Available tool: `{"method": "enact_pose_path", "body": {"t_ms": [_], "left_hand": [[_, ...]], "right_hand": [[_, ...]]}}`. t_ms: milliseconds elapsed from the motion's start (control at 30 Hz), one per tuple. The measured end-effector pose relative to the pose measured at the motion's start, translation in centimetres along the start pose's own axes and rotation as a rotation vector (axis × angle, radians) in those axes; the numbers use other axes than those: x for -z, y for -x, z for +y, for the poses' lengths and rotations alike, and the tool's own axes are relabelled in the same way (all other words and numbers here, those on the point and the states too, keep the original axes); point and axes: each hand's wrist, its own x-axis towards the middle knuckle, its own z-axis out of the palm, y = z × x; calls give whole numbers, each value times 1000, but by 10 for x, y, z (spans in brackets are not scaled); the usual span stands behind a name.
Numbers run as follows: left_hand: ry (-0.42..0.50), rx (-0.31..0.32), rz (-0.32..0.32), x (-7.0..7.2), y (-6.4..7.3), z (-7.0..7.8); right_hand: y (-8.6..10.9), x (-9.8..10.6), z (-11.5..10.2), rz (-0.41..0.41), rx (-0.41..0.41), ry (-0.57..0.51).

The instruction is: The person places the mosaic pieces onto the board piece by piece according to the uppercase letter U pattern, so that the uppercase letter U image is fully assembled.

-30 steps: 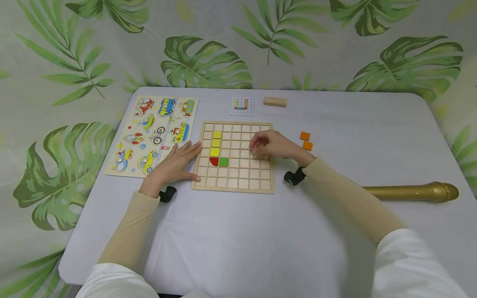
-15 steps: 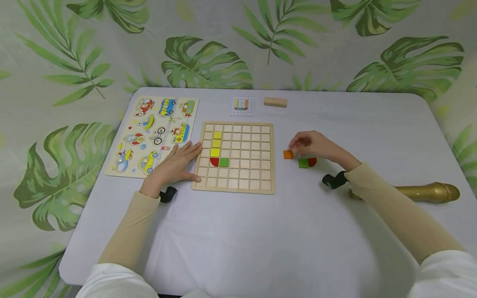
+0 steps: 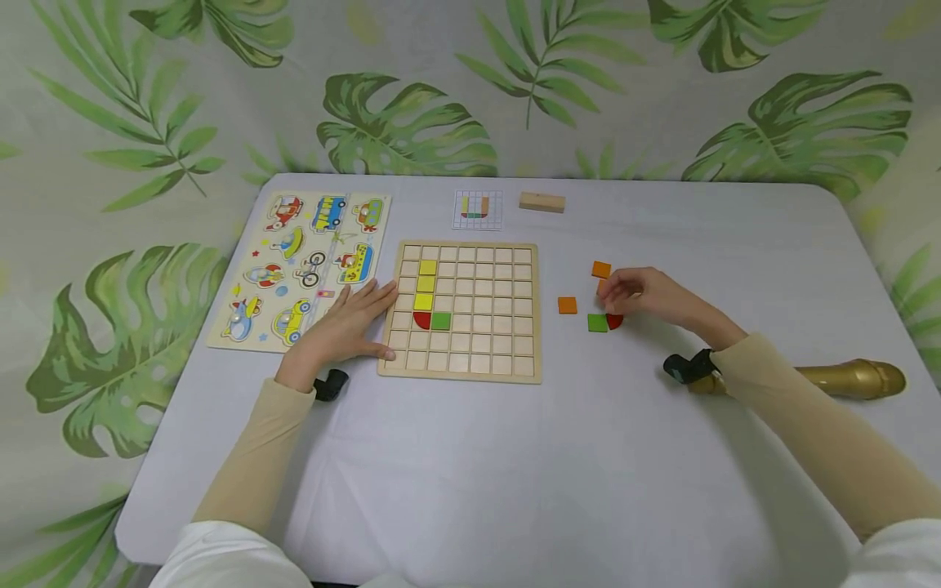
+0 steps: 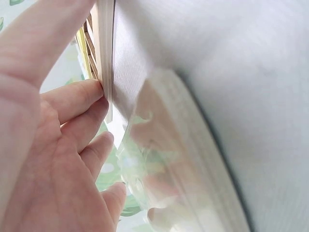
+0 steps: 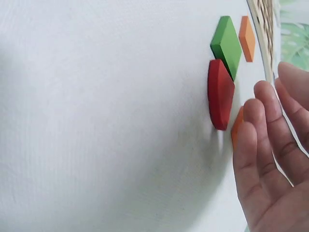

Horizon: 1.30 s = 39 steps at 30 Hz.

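My left hand (image 3: 351, 318) lies with spread fingers along the left edge of the wooden grid board (image 3: 459, 369). In the left wrist view its fingertips (image 4: 94, 89) touch the board's side. On the board sit a column of yellow square tiles (image 3: 425, 283), a rounded red tile (image 3: 422, 320) and a green square tile (image 3: 440, 321). My right hand (image 3: 643, 294) hovers over loose tiles right of the board, its fingers loosely bent with nothing visible between them. Beneath or beside it are a green tile (image 5: 227, 46), a rounded red tile (image 5: 221, 94) and a partly covered orange tile (image 5: 237, 128).
Two more orange tiles lie nearby: one orange square (image 3: 567, 305) close to the board, another orange square (image 3: 601, 269) farther back. A pattern card (image 3: 478, 210) and a wooden block (image 3: 541, 202) stand behind. A vehicle puzzle (image 3: 283, 220) is at left, a golden stick (image 3: 853, 380) at right.
My right hand left the board's right side, put an orange tile down beside the board, then moved right over the other loose tiles. My left hand has stayed put.
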Motion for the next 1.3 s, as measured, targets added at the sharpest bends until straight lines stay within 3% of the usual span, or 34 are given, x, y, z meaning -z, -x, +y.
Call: {"method": "enact_pose_path", "body": {"t_ms": [400,567,800,1000,1300], "left_hand": [[2,-5,5,-2,0,-3],[4,6,0,-2,0,-2],[10,1,6,-1,1,-1],[4,-2,7,-1,0,-2],[4,-8,5,-1,0,-3]], "right_hand": [[-6,-18,3,-6,42,192],[-10,-22,0,-13,64,224],[-15,-22,-7,-27,62,193],[-24,-23,-17,-70,78,100],[-51,-47,-44,-134,163,-22]]}}
